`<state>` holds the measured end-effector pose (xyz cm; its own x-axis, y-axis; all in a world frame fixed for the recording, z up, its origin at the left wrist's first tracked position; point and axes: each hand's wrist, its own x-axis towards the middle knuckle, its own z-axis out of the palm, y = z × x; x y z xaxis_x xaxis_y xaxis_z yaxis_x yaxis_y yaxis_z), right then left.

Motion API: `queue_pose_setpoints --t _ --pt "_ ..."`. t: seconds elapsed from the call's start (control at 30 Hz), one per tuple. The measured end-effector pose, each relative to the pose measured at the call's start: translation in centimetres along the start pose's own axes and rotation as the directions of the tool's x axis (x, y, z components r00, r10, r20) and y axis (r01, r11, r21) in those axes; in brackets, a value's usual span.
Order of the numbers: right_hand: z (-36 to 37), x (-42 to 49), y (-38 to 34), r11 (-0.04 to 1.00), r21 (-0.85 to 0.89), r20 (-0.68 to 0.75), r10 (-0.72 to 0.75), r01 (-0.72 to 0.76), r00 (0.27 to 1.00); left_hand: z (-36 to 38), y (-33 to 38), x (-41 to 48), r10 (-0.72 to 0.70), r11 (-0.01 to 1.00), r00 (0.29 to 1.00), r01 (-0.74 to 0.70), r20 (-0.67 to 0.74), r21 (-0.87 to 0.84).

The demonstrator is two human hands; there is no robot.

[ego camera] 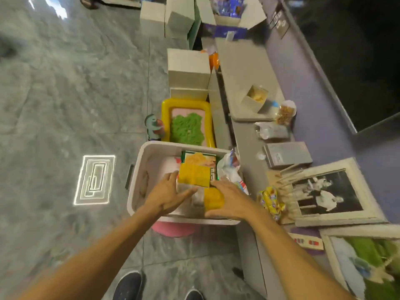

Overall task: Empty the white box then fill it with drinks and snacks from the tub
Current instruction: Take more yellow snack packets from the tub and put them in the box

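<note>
A white plastic tub (138, 169) stands on the floor in front of me. Inside it lies a yellow and green snack pack (198, 168), with a yellow packet (213, 198) below it and clear plastic bags (229, 167) at the right. My left hand (167, 194) rests on the pack's left edge, fingers spread. My right hand (229, 199) lies against its lower right corner, partly over the yellow packet. Whether either hand grips the pack is unclear. A white cardboard box (187, 70) stands open further back on the floor.
A yellow inflatable tray (165, 109) with green stuff lies behind the tub, a small figure (153, 127) beside it. A grey counter (244, 68) runs along the right with a small open box (255, 97), snack bags (284, 112), framed photos (324, 191) and a colourful packet (270, 200). More boxes stand far back.
</note>
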<state>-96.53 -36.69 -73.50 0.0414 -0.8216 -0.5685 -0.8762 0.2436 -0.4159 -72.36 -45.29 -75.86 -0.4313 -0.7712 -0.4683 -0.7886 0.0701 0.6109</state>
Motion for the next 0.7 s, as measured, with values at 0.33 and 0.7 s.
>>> queue_pose_setpoints --t 0.33,0.7 --pt "4.0 2.4 2.6 0.943 -0.325 0.025 -0.062 0.067 0.998 6.0 -2.5 2.3 -0.095 0.986 0.995 0.088 -0.039 -0.141" --pt "1.9 0.0 0.5 0.997 -0.071 -0.194 -0.002 -0.012 0.981 2.8 -3.3 0.1 0.022 0.978 0.967 -0.073 -0.253 -0.197"
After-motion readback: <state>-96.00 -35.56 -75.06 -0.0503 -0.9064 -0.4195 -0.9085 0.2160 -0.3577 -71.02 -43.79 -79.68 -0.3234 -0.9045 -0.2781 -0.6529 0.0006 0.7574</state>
